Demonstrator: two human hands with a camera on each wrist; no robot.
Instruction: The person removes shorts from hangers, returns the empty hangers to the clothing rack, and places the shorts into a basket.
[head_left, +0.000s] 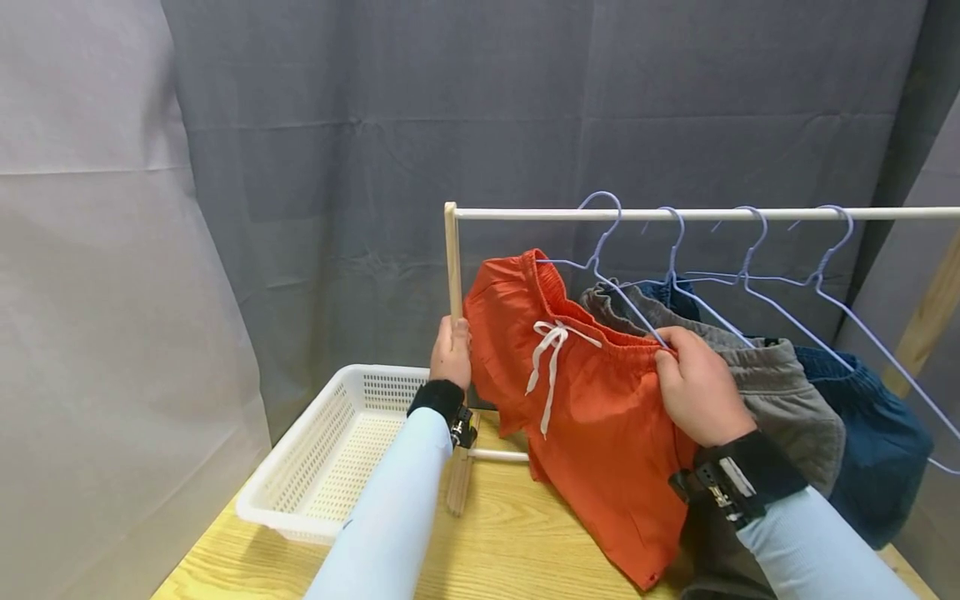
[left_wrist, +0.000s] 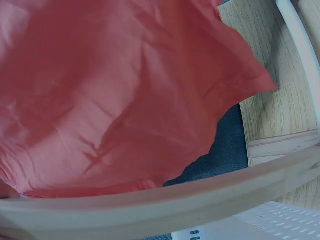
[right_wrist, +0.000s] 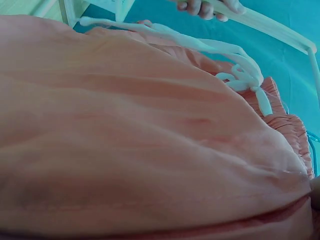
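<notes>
The right hand (head_left: 697, 387) pinches the waistband of the orange shorts (head_left: 592, 417), which hang on the leftmost hanger (head_left: 600, 250) at the rack's nine-o'clock end. The left hand (head_left: 452, 350) curls around the rack's wooden post (head_left: 452, 267), steadying it. A firm post grip and a gentle pull along the waistband should seat the shorts evenly.

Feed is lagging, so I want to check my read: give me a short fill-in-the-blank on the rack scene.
1. The right hand pinches the waistband of the ____ shorts.
2. The left hand grips the rack's wooden ____.
3. The white basket on the table holds ____.

Missing words: orange; post; nothing
</notes>
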